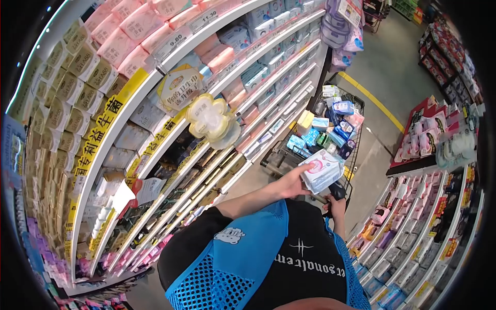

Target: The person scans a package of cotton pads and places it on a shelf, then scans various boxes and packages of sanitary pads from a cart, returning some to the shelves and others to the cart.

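A white packet [323,171] sits in the person's left hand [292,184], above the near end of a loaded cart [352,168]. The right hand [337,207] is beside the handle [272,167], grip unclear from here. Packed shelves [116,108] line the left.

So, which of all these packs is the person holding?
The white-and-pale-blue pack with a pink round design: the left hand grips it, while the others sit in the shopping cart or on shelves.
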Motion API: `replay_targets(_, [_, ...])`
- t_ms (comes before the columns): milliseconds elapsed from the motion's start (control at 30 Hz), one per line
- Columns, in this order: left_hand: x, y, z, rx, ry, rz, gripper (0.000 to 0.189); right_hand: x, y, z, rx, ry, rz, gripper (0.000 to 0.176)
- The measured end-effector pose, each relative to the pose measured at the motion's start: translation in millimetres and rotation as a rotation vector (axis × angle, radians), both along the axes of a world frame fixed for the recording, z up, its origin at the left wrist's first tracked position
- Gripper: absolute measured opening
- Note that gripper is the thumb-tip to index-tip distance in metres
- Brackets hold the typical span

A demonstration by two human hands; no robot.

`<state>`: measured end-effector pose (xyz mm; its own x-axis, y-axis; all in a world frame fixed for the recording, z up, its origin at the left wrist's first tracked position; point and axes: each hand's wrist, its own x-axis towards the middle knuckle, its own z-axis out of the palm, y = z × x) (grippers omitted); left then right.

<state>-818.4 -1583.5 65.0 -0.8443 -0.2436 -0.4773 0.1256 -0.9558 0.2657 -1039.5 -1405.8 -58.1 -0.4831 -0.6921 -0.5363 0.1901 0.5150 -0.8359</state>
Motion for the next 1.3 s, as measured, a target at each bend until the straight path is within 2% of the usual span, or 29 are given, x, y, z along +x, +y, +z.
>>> replay_targets(167, [-3.2, 17.5, 1.0, 0.077, -0.07, 0.032, 0.055, -1.2, 3.8, -9.9, -0.04, 0.006, 0.003, 0.027])
replay_targets(267, [-3.4, 23.0, 1.7, 0.079, -0.015, -0.033, 0.054, 1.3, 2.3, -1.6, -0.042, 0.0, -0.011, 0.022])
replay_targets(400, [-3.1, 28.7, -5.4, 0.076, 0.072, -0.053, 0.058, -4.5, 4.0, -16.5, -0.054, 0.002, 0.0, 0.023])
replay_targets(467, [-4.7, 33.7, 10.4, -0.049, 0.007, -0.007, 0.057, -4.5, 4.9, -20.2, -0.086, -0.001, -0.016, 0.026])
replay_targets(500, [-5.8, 31.7, -6.7, 0.014, 0.078, -0.004, 0.061, -3.9, 5.2, -20.2, -0.064, -0.049, -0.039, 0.027])
replay_targets(633, [0.7, 26.6, 19.5, -0.154, -0.128, 0.15, 0.069, -0.2, 2.1, -7.6, 0.018, -0.005, 0.007, 0.019])
replay_targets(767, [15.2, -4.4, -3.7, -0.643, -0.29, 0.547, 0.073, 7.1, -3.9, 11.0, 0.074, 0.141, 0.055, 0.021])
replay_targets(800, [26.1, -19.9, -12.7, -0.773, -0.351, 0.626, 0.078, -17.4, 8.9, -67.8, -0.04, 0.584, 0.132, 0.023])
replay_targets(833, [35.5, -30.6, -10.5, -0.848, -0.447, 0.744, 0.08, -16.1, 8.2, -56.4, 0.076, 0.562, 0.178, 0.026])
replay_targets(867, [49.1, -28.8, 39.8, -0.735, -0.382, 0.776, 0.078, -15.0, 8.1, -53.1, 0.134, 0.505, 0.198, 0.024])
replay_targets(900, [60.9, -34.7, 61.7, -0.837, -0.382, 0.801, 0.075, 5.6, -5.1, 0.2, 0.162, 0.219, 0.14, 0.022])
replay_targets(933, [67.8, -43.1, 59.1, -0.88, -0.294, 0.901, 0.071, 5.1, -6.4, -4.9, 0.179, 0.213, 0.153, 0.023])
replay_targets(1000, [81.3, -48.0, 74.8, -0.841, -0.276, 0.966, 0.069, 8.8, -10.2, -8.1, 0.16, 0.225, 0.172, 0.027])
replay_targets(1100, [92.5, -46.8, 84.9, -0.809, -0.212, 1.018, 0.069, 16.5, -18.3, 5.2, 0.177, 0.241, 0.207, 0.028])
replay_targets(1200, [96.6, -38.0, 94.7, -0.851, -0.233, 1.033, 0.06, 22.5, -31.8, 18.1, 0.237, 0.239, 0.312, 0.029])
replay_targets(1300, [100.6, -34.1, 100.2, -0.863, -0.257, 1.045, 0.068, 30.1, -40.3, 17.3, 0.199, 0.303, 0.404, 0.029])
